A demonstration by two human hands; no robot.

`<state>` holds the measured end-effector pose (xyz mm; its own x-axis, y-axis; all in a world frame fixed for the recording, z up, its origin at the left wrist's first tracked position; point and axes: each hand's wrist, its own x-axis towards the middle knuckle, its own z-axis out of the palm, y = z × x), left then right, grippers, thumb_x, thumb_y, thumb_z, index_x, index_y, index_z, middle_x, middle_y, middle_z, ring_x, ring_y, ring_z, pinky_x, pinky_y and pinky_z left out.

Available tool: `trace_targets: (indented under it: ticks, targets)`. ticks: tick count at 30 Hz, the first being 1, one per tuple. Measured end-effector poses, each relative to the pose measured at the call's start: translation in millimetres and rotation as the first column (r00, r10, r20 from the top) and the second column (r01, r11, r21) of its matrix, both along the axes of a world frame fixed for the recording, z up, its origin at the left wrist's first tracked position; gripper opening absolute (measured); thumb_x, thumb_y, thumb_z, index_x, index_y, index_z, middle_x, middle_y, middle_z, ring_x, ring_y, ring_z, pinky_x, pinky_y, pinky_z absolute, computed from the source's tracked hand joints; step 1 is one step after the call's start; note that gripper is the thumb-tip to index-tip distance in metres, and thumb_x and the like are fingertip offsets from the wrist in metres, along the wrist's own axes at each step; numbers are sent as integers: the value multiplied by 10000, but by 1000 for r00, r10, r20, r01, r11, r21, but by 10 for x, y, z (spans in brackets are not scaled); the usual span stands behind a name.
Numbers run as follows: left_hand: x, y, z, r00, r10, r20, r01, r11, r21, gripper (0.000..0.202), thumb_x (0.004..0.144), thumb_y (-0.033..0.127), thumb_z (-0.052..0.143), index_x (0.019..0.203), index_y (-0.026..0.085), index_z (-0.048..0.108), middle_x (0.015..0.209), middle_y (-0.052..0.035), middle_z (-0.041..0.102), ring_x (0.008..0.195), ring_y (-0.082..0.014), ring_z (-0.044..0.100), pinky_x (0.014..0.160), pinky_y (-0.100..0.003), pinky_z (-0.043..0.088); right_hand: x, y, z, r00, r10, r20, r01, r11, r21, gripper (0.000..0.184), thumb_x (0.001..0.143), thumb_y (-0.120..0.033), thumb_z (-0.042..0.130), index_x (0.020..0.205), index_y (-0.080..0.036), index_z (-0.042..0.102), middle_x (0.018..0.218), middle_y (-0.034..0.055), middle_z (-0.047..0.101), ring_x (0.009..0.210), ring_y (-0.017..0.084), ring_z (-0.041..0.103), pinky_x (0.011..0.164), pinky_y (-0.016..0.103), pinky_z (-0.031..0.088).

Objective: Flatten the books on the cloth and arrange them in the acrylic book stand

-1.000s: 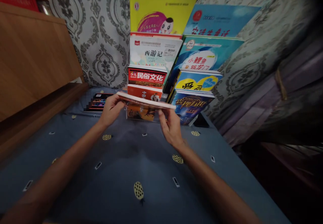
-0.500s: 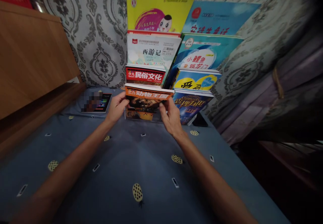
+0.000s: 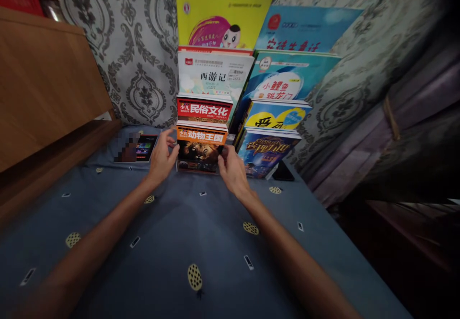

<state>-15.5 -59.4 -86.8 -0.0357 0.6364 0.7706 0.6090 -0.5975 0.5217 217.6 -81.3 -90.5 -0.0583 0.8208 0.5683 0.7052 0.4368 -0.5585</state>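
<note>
An orange-topped book point(image 3: 201, 147) with a lion's face on its cover stands upright at the front of the left column of books. My left hand point(image 3: 163, 158) is at its left edge, fingers curled and thumb by the cover's side. At the right edge, my right hand point(image 3: 233, 170) pinches the book, thumb in front. Right behind it stands a red-topped book point(image 3: 204, 109). Further back are a white book point(image 3: 213, 72) and a tall yellow-green one point(image 3: 219, 10).
To the right is a second column, with a dark blue book point(image 3: 268, 149) in front, then yellow point(image 3: 275, 114), teal point(image 3: 298, 70) and blue point(image 3: 312, 24) ones. A dark flat object point(image 3: 283, 171) lies beside it. A booklet point(image 3: 145, 149) lies left on the patterned blue cloth point(image 3: 161, 247), near wooden furniture point(image 3: 50, 79).
The orange-topped book has moved left and back, lining up with the red-topped book behind it. Both hands have shifted left with it, and its lion cover shows more fully. The view has shifted slightly.
</note>
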Motion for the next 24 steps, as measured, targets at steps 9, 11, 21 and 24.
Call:
trace_targets:
  ticks: [9,11,21,24]
  targets:
    - [26,-115,106,973,18,-231,-4,998,64,635,980,197,443,1586,240,257,1334,-130,562,1161,-265,561,1002,-423,477,-5,-24,-25,1000,-1,-7,1,1000,25,466,921,-239,394,1361,-120,492,1101,187,700,969,296,667,861,478,529]
    - [22,-115,130,968,34,-250,-24,999,46,635,982,191,427,1591,238,255,1331,-126,567,1164,-265,565,1007,-420,477,-4,-17,-48,1000,8,22,-9,999,37,478,918,-226,386,1360,-95,514,1142,204,692,1016,301,659,888,485,526]
    - [74,3,178,983,21,-185,-21,1000,4,631,969,162,427,1583,248,310,1340,-141,575,1186,-296,578,1006,-455,492,22,86,-140,998,39,49,-40,999,8,523,912,-168,389,1417,-100,504,1205,204,679,1098,313,642,988,524,503]
    - [71,38,160,986,10,-169,-6,1000,22,636,965,149,436,1580,261,315,1345,-145,581,1192,-295,577,1010,-464,496,6,123,-137,997,15,73,-15,1000,2,494,921,-160,363,1382,-107,531,1156,194,693,1066,303,649,988,501,497]
